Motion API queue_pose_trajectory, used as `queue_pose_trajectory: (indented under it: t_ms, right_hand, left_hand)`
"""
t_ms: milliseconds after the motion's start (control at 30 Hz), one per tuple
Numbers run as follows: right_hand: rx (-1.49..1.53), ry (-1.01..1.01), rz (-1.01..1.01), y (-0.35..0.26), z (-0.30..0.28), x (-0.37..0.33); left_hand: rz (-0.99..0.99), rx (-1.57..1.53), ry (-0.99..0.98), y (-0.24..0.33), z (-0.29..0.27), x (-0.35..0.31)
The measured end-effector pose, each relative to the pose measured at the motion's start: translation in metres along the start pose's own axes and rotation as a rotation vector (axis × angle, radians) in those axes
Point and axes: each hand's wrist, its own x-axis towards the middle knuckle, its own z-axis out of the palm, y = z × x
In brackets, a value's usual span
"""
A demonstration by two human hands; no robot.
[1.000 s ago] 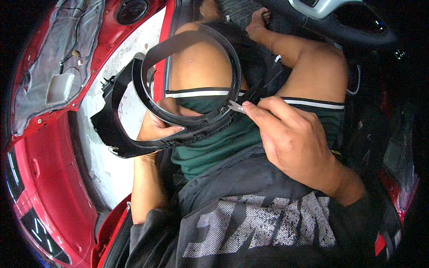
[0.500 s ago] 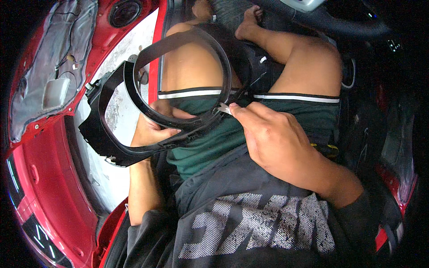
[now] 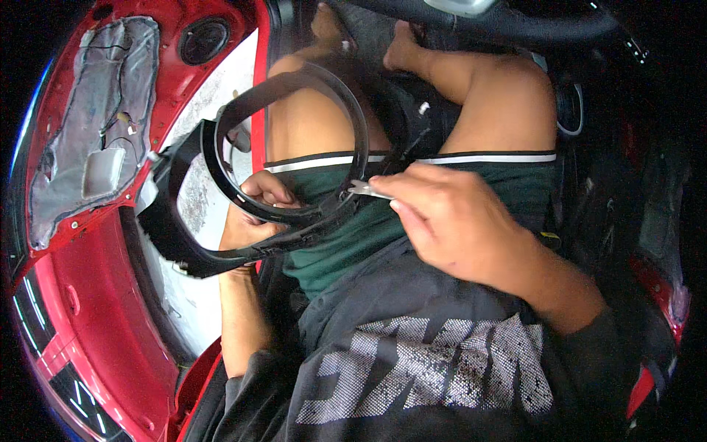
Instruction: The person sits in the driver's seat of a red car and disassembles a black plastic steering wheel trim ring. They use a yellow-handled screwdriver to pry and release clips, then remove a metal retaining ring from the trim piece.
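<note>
A black plastic gauge-cluster bezel (image 3: 243,255) with large round openings is held tilted over my lap. A clear cover appears to span its round opening at the right. My left hand (image 3: 259,214) is closed around the bezel's lower middle, its fingers curled behind the rim and partly hidden by it. In my right hand (image 3: 456,221) is a small forked metal tool (image 3: 368,190), pinched between thumb and fingers. Its forked tip meets or nearly meets the bezel's right edge; exact contact is hard to tell.
To the left stands an open red car door with its lining bared (image 3: 125,147), a round speaker (image 3: 204,40) and a loose wire connector (image 3: 127,121). A steering wheel (image 3: 515,26) curves across the top right. My bare legs are bent beneath the bezel.
The bezel's right part has shifted slightly left, and its left part has dropped a little. My left fingers have curled up more. More of the tool's metal shows past my right fingers.
</note>
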Motion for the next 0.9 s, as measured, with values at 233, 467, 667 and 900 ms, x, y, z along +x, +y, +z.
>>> queue_pose_trajectory:
  t_ms: [233, 467, 667, 900]
  right_hand:
    - [-0.185, 0.101, -0.258, 0.021, -0.006, 0.025]
    - [-0.12, 0.298, -0.034, -0.011, -0.011, 0.027]
    - [-0.32, 0.19, 0.076, -0.022, -0.023, 0.03]
    - [-0.375, 0.091, 0.02, -0.04, -0.018, 0.024]
  left_hand:
    - [0.064, -0.636, -0.07, -0.002, 0.001, 0.015]
    - [0.194, -0.823, -0.105, 0.0, 0.001, 0.014]
    - [0.27, -0.884, 0.049, 0.008, 0.039, 0.032]
    - [0.226, -0.978, 0.231, 0.07, 0.096, 0.034]
